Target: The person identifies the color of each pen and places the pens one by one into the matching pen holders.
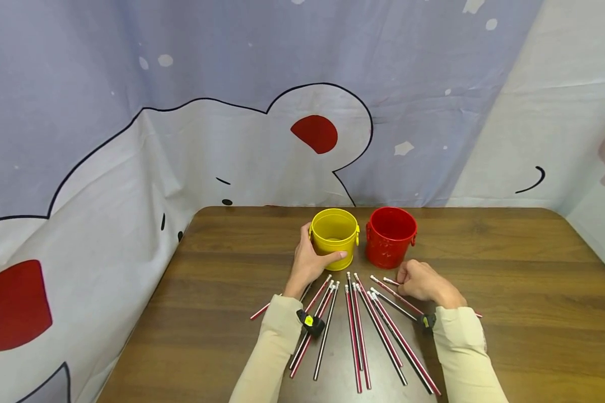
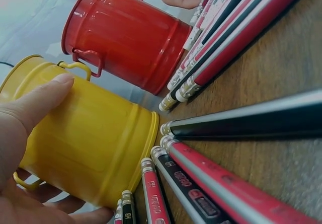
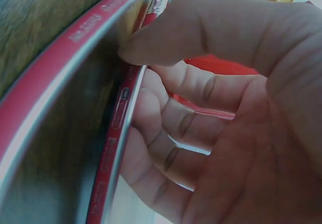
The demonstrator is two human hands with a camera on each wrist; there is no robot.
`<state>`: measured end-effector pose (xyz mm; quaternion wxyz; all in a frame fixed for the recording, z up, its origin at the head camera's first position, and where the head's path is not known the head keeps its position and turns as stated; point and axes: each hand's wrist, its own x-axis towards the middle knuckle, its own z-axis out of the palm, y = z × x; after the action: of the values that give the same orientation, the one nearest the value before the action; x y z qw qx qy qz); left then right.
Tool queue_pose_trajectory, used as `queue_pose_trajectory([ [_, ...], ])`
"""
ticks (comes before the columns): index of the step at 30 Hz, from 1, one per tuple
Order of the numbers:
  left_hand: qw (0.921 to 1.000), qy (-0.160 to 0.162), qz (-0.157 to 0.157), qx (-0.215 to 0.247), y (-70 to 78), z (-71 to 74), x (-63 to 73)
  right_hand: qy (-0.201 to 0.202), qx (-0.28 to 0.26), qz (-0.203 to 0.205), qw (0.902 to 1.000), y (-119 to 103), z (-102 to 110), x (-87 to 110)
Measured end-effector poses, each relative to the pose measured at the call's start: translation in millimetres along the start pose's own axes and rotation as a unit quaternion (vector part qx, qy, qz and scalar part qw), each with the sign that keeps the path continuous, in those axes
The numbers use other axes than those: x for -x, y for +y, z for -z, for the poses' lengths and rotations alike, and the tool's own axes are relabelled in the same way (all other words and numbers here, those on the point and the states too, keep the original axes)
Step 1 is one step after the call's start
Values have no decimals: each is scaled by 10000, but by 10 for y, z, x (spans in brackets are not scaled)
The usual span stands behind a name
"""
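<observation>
My left hand (image 1: 310,266) holds a small yellow metal bucket (image 1: 327,242) by its left side, with the thumb across the front and the fingers round the side. The bucket stands upright on the table. In the right wrist view, the thumb and fingers of my right hand (image 3: 226,93) pinch a red-and-silver striped pencil (image 3: 111,153) near its white eraser end. From the head view, that right hand (image 1: 426,282) is low over the table, in front of a red bucket (image 1: 389,246). Both buckets look empty inside.
Several striped pencils (image 1: 359,336), red or black with silver, lie fanned out on the wooden table (image 1: 524,280) between my arms, eraser ends toward the buckets. A printed cloth (image 1: 232,157) hangs behind the table's back edge and along its left side.
</observation>
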<state>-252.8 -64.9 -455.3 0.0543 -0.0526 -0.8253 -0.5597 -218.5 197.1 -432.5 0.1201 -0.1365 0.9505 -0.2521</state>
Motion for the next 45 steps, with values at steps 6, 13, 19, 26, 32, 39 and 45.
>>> queue_pose_trajectory([
  [6,10000,12,21,-85,-9,9,10,159,-185,135,9996,-23,28,-1],
  [13,9999,-1,8,-157,-14,15,17,402,-467,457,9971,-70,98,35],
  [19,9999,-10,60,-159,-14,3,0,460,-894,759,9920,-103,176,66],
  [26,9998,41,17,-188,-43,-19,-11,531,-1263,996,9856,-117,220,87],
  [32,9998,52,-15,-168,-48,-21,-1,765,-1530,1100,9791,-190,262,126],
  [39,9998,44,-18,-169,-50,-17,9,1169,-1551,1220,9733,-248,323,174],
  [45,9999,39,-116,-115,-39,-17,6,1534,-1884,1224,9623,-280,369,211],
])
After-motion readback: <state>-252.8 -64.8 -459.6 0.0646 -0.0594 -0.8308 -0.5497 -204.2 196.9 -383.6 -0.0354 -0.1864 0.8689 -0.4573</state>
